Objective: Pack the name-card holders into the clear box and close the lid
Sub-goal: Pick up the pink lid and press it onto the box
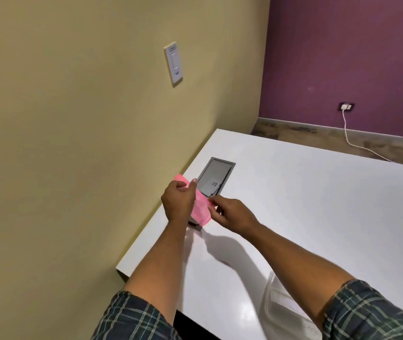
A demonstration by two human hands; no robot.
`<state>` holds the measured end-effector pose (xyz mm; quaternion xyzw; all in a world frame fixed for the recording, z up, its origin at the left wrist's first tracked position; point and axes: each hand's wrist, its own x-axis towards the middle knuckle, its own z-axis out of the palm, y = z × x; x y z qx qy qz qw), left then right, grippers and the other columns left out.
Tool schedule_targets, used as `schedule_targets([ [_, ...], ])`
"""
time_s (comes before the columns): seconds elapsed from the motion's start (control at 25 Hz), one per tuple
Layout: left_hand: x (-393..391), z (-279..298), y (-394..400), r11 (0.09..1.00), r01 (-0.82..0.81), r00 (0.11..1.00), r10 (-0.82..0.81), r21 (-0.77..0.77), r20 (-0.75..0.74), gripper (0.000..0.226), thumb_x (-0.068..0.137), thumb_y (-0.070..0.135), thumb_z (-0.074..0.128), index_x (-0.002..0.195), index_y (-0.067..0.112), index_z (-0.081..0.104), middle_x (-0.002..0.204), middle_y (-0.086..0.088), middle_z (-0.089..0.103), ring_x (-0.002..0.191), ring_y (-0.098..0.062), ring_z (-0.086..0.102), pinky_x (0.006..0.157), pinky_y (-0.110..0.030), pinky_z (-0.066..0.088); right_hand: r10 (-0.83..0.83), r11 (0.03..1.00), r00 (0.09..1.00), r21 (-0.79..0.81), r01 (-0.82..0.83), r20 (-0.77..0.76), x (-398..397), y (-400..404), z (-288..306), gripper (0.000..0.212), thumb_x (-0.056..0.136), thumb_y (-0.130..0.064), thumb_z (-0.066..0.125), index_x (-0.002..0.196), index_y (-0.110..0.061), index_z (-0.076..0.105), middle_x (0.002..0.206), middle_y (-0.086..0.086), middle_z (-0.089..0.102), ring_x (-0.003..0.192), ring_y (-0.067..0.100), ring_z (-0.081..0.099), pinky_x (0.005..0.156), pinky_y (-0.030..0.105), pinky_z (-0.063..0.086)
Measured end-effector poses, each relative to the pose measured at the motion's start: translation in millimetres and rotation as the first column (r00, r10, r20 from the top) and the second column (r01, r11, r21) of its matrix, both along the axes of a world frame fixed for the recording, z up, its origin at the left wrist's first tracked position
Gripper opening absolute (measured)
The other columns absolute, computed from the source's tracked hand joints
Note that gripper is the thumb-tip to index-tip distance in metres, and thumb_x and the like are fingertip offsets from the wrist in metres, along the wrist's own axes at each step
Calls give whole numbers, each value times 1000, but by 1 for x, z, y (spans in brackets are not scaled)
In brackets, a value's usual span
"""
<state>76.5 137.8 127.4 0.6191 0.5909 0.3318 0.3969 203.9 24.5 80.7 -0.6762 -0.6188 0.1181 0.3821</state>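
Both the left hand (178, 200) and right hand (232, 214) pinch 1 pink name-card holder (201, 208) at mid-frame, its long axis running diagonally, with the clear box (284, 300) far off at lower right, nearer the right arm.

Both your bare forearms reach forward toward twelve o'clock, plaid sleeves pushed up near the elbows. Your left hand (178, 202) sits at about eleven o'clock, back of the hand toward you, fingers curled and thumb up, pinching a thin translucent pink plastic card holder (201, 209). Your right hand (235, 214), just beside it at one o'clock, pinches the same holder's near edge with curled fingertips.
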Motion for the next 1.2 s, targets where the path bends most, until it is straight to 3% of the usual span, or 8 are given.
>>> schedule_targets([
  [0.2,30,7,-19,994,105,994,-106,-21,-42,8,80,13,62,81,11,68,73,-2,69,70,-25,63,56,-24,47,42,992,993,-122,-28,113,33,-46,3,37,95,-47,59,131,-36,59,113,-21,72,76,0,67,70,20,49],
  [0.32,45,9,-31,981,175,984,-172,-80,38,14,77,7,60,75,16,69,69,2,72,63,-18,67,57,-26,51,-287,956,958,-67,287,10,62,-82,-2,35,94,-52,59,126,-36,59,112,-20,68,83,-1,65,76,29,54],
  [0.44,59,3,-42,937,295,955,-281,-190,98,22,80,-2,56,80,12,73,51,8,65,39,-5,55,49,-21,44,-679,734,734,-24,679,7,102,-127,-12,49,95,-46,64,136,-21,52,132,-2,56,108,18,62,91,40,53],
  [0.52,70,-7,-55,876,378,926,-355,-298,130,24,86,-5,55,94,9,73,62,1,70,39,-10,55,46,-21,44,-792,608,600,-214,764,-108,127,-163,-19,59,96,-53,58,144,-19,45,135,2,55,112,23,60,97,45,50],
  [0.64,86,-27,-86,766,486,870,-469,-420,153,24,93,-3,52,96,15,69,72,-4,74,43,-14,57,46,-19,42,-756,655,570,-375,656,-322,148,-216,-31,44,97,-48,59,127,-16,62,102,2,74,85,21,71,85,38,54],
  [0.8,99,-52,-125,649,539,805,-584,-537,102,23,91,-5,53,97,11,68,69,-3,75,51,-19,62,53,-23,45,-738,675,526,-444,589,-424,152,-277,-38,25,92,-35,71,98,-11,74,69,8,74,51,16,65,56,34,54],
  [0.96,102,-71,-153,510,697,497,-850,-504,-173,50,86,4,51,130,26,56,74,-6,72,46,-17,65,45,-22,45,-771,612,557,-602,513,-309,140,-324,-50,30,88,-37,77,108,-18,67,64,9,73,45,15,63,50,27,52],
  [1.2,105,-83,-170,416,752,245,-896,-512,-370,43,84,20,57,127,22,63,76,-5,74,52,-19,73,45,-23,51,-759,561,605,-714,419,-241,125,-354,-60,43,83,-45,79,113,-18,65,56,5,68,43,16,63,47,28,52],
])
